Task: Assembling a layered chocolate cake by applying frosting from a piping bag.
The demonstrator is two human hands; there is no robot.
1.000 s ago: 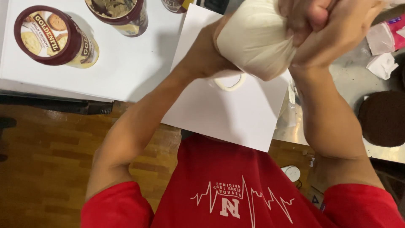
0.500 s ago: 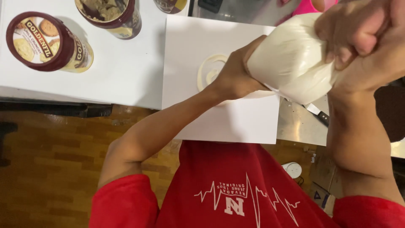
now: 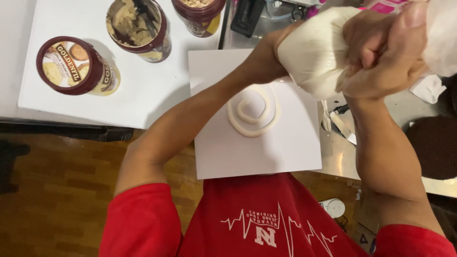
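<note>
Red short-sleeve tee [image 3: 266, 214] w/ white chest print.

Bare board edge [image 3: 214, 162] around the cream spiral [image 3: 253, 112]; 3 tubs [image 3: 76, 66] crowding the left.

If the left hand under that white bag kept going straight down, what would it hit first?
Most likely the white square board, at or beside the piped cream spiral. The left hand cups the piping bag above it with nothing visible between, though its height is hard to judge from this overhead view.
</note>
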